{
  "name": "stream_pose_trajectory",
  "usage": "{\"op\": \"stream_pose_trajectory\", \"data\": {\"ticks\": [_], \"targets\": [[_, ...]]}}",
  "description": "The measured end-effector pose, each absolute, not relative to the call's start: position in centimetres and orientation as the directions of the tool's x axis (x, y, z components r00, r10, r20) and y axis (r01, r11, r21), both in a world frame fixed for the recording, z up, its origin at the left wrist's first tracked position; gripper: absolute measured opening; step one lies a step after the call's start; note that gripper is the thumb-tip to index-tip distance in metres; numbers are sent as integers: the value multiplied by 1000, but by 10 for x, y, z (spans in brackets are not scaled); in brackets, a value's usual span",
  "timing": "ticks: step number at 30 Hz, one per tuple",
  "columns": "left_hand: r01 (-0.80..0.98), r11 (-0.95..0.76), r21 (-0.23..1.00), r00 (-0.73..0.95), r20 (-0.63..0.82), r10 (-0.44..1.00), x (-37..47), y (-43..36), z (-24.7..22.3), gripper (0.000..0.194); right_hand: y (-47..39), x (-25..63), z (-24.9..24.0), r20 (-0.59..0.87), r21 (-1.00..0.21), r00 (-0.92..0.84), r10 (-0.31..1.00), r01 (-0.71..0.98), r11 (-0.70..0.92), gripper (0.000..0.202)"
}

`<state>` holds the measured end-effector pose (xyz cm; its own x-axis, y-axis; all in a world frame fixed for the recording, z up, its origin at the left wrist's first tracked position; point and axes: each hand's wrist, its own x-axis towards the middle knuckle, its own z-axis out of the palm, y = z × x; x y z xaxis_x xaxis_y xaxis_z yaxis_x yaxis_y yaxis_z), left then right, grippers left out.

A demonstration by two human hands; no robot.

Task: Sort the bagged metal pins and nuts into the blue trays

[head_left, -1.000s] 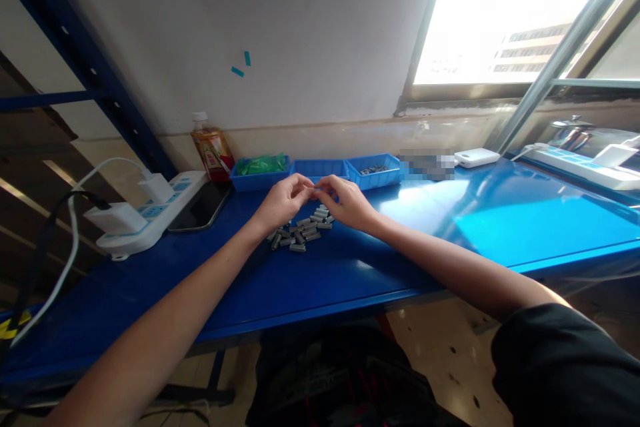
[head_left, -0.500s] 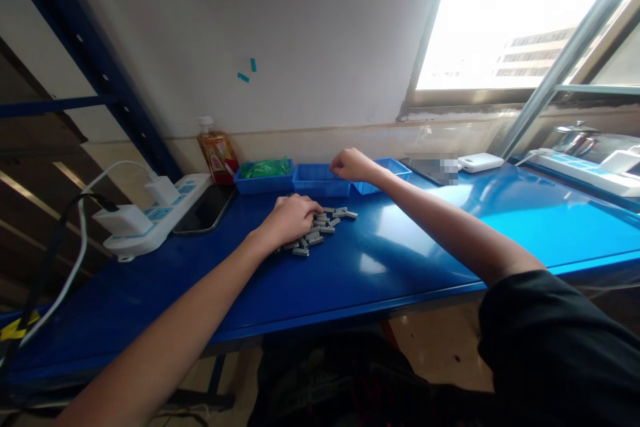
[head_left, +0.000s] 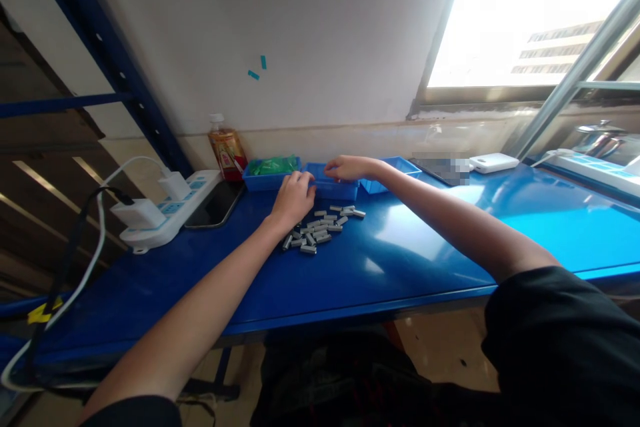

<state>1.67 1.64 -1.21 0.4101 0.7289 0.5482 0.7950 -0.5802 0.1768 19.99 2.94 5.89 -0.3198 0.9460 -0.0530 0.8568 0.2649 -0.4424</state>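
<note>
Several small grey metal pieces (head_left: 320,231) lie in a loose pile on the blue table (head_left: 370,247). My left hand (head_left: 294,195) is beyond the pile, at the front left of the middle blue bin (head_left: 333,192); its fingers are curled and whatever they hold is hidden. Over the same bin, my right hand (head_left: 345,168) has its fingertips pinched together, and anything between them is too small to make out. Green plastic material fills the left blue bin (head_left: 267,182). The right blue bin (head_left: 395,177) is partly behind my right wrist.
On the left are a white power strip (head_left: 170,217) with plugs, a dark phone (head_left: 216,203) and an orange-brown bottle (head_left: 227,152). A dark flat device (head_left: 440,171) and a white box (head_left: 494,162) lie at the back right, with another power strip (head_left: 595,170) beyond.
My left hand has moved off the pile, forward to the middle bin, uncovering more metal pieces. My right hand has stayed over that bin. The view has shifted slightly left.
</note>
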Motion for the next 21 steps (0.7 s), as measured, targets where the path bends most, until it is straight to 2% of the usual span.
{"op": "stream_pose_trajectory", "data": {"ticks": [2, 6, 10, 14, 16, 19, 21], "targets": [[799, -575, 176, 406, 547, 732, 16, 15, -12, 21, 29, 197, 59, -89, -463, -301, 949, 856, 228, 27], [796, -574, 193, 406, 533, 742, 15, 8, -10, 19, 29, 196, 61, -114, -444, -337, 935, 859, 255, 28], [788, -576, 219, 388, 550, 740, 12, -4, -3, 29, 30, 198, 60, -80, -428, -366, 927, 852, 300, 27], [711, -665, 227, 516, 474, 713, 4, -11, 3, 20, 28, 201, 61, -7, -254, -405, 914, 885, 391, 34], [657, -714, 241, 608, 390, 692, 1, -10, 2, 15, 20, 205, 61, 128, -190, -416, 900, 881, 434, 40], [636, -719, 281, 652, 303, 695, 1, -4, -4, 15, -5, 215, 54, 467, -222, -348, 813, 844, 488, 36], [642, -700, 312, 642, 281, 714, 2, 0, -7, 15, -27, 221, 43, 619, -238, -304, 725, 807, 541, 30]]}}
